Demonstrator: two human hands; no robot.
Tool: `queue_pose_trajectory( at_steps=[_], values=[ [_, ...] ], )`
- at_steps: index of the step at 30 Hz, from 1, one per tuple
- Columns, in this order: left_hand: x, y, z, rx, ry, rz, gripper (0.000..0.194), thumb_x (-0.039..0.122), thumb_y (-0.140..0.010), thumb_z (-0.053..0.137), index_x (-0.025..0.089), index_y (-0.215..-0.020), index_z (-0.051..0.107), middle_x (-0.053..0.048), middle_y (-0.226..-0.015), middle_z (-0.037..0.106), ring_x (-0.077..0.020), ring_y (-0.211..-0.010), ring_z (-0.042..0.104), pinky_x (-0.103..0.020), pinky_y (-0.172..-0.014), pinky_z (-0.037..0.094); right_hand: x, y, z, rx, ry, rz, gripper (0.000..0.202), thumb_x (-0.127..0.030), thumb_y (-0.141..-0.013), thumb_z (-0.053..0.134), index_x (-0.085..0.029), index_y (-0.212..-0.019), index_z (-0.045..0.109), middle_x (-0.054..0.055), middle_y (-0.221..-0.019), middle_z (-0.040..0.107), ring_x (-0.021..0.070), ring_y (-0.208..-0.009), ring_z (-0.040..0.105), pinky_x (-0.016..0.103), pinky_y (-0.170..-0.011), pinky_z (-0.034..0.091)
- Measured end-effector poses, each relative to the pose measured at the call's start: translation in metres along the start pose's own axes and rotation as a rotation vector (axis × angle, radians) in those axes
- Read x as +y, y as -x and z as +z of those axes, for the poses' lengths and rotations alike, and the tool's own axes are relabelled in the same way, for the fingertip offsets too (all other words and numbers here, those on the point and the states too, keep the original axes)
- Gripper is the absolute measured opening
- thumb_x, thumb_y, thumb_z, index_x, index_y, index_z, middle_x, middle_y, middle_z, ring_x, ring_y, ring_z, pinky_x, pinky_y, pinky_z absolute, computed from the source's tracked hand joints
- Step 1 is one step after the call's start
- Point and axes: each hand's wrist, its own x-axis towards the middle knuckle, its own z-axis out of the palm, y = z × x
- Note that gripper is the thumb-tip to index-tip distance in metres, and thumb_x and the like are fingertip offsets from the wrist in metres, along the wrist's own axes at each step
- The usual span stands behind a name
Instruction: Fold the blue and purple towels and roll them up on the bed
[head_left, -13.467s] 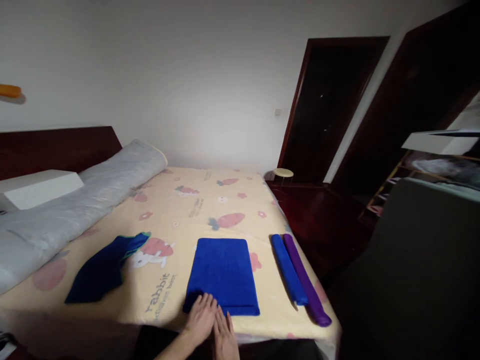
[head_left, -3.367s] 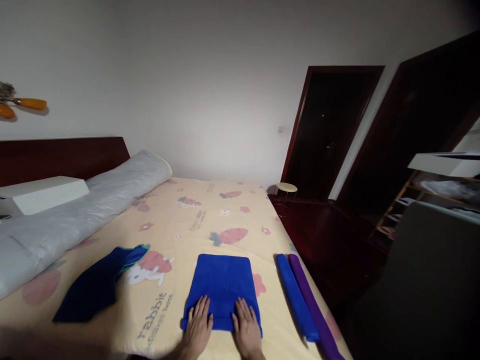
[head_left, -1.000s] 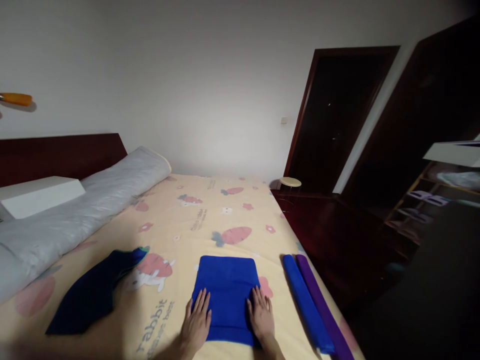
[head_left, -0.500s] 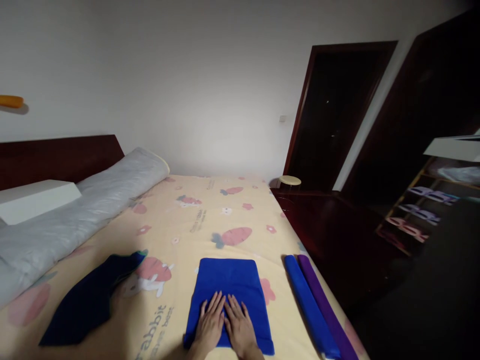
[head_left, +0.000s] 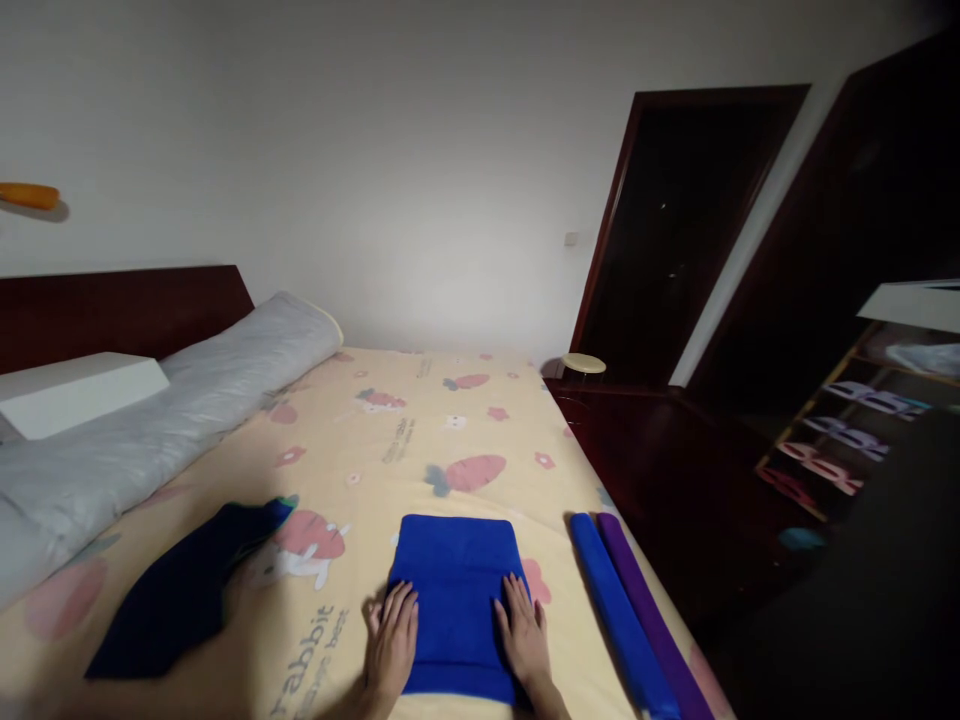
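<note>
A blue cloth, folded into a flat rectangle, lies on the patterned bed sheet. My left hand rests on its left edge, fingers spread and pointing away from me. On the right edge of the cloth lies my right hand, its fingers also apart. Neither hand grips anything. To the right, a long narrow blue roll lies beside a purple roll. A crumpled dark blue cloth is at the left.
A grey rolled bedding bundle and a white box lie by the dark headboard. Past the bed's right side stand a round stool and a rack with slippers.
Both hands have moved apart, from side by side in the middle of the folded blue cloth to its left and right edges. The view has shifted slightly.
</note>
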Motion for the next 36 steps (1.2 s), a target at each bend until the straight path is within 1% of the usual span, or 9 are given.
queue_pose_trajectory(
  at_steps=[4,7,10,12,16,20,24,30,36],
  values=[
    [0.009,0.006,-0.020,0.226,0.251,-0.076,0.035,0.031,-0.096,0.039,0.023,-0.101,0.072,-0.008,-0.111,0.073,-0.0208,-0.107,0.066,-0.036,-0.091,0.054,-0.011,0.020,-0.027,0.107,-0.162,-0.135,0.052,-0.045,-0.100,0.025,-0.022,-0.131,0.058,0.009,-0.141,0.054,0.0244,-0.135,0.044,0.049,-0.111,0.035],
    [0.027,0.027,-0.020,0.247,0.353,-0.014,0.033,0.025,-0.094,0.040,0.023,-0.103,0.072,-0.007,-0.104,0.075,-0.0189,-0.100,0.069,-0.031,-0.085,0.058,-0.030,0.050,-0.032,0.119,-0.246,-0.357,0.040,-0.034,-0.100,0.032,-0.026,-0.123,0.063,0.007,-0.134,0.060,0.0218,-0.126,0.054,0.042,-0.103,0.045],
    [0.044,0.055,-0.005,0.167,0.318,0.191,0.036,0.020,-0.089,0.042,0.026,-0.110,0.070,-0.006,-0.108,0.075,-0.0183,-0.102,0.069,-0.029,-0.086,0.059,-0.044,0.077,-0.015,0.085,-0.234,-0.546,0.035,-0.029,-0.096,0.042,-0.027,-0.124,0.063,0.006,-0.129,0.064,0.0220,-0.119,0.060,0.038,-0.096,0.050],
    [0.044,0.070,0.007,0.150,0.266,0.323,0.040,0.018,-0.086,0.043,0.026,-0.116,0.068,-0.006,-0.110,0.074,-0.0185,-0.103,0.069,-0.030,-0.088,0.059,-0.044,0.088,0.002,0.088,-0.190,-0.607,0.035,-0.029,-0.091,0.049,-0.028,-0.123,0.064,0.006,-0.125,0.066,0.0228,-0.113,0.064,0.035,-0.090,0.053],
    [0.016,0.086,0.015,0.118,0.132,0.400,0.047,0.011,-0.079,0.047,0.026,-0.119,0.067,-0.003,-0.111,0.075,-0.0180,-0.103,0.070,-0.028,-0.086,0.060,-0.013,0.096,0.025,0.150,-0.053,-0.600,0.039,-0.020,-0.080,0.054,-0.029,-0.115,0.068,0.004,-0.123,0.067,0.0239,-0.106,0.067,0.031,-0.081,0.054],
    [-0.019,0.090,0.003,0.035,0.029,0.276,0.047,0.010,-0.078,0.048,0.027,-0.118,0.067,-0.002,-0.117,0.072,-0.0198,-0.106,0.068,-0.031,-0.088,0.059,0.033,0.101,0.019,0.178,0.045,-0.533,0.052,-0.015,-0.072,0.052,-0.030,-0.119,0.066,0.004,-0.124,0.067,0.0249,-0.107,0.067,0.033,-0.084,0.051],
    [-0.034,0.090,-0.008,-0.024,0.002,0.117,0.046,0.009,-0.078,0.048,0.029,-0.112,0.070,0.000,-0.115,0.073,-0.0202,-0.107,0.067,-0.033,-0.091,0.058,0.058,0.104,0.003,0.211,0.095,-0.509,0.053,-0.014,-0.072,0.052,-0.031,-0.121,0.064,0.002,-0.123,0.068,0.0241,-0.105,0.066,0.033,-0.084,0.047],
    [-0.021,0.080,-0.020,-0.156,-0.038,-0.027,0.057,-0.001,-0.069,0.047,0.034,-0.108,0.070,0.003,-0.114,0.073,-0.0200,-0.112,0.063,-0.038,-0.101,0.048,0.046,0.101,-0.015,0.242,0.108,-0.464,0.043,-0.014,-0.080,0.051,-0.031,-0.118,0.062,0.002,-0.114,0.071,0.0228,-0.101,0.065,0.034,-0.085,0.042],
    [-0.012,0.077,-0.026,-0.168,-0.125,-0.130,0.064,-0.005,-0.067,0.043,0.035,-0.109,0.069,0.000,-0.127,0.065,-0.0209,-0.125,0.052,-0.041,-0.105,0.036,0.032,0.093,-0.011,0.365,0.139,-0.405,0.024,-0.022,-0.081,0.057,-0.031,-0.103,0.061,0.002,-0.106,0.070,0.0247,-0.096,0.062,0.038,-0.086,0.039]
  ],
)
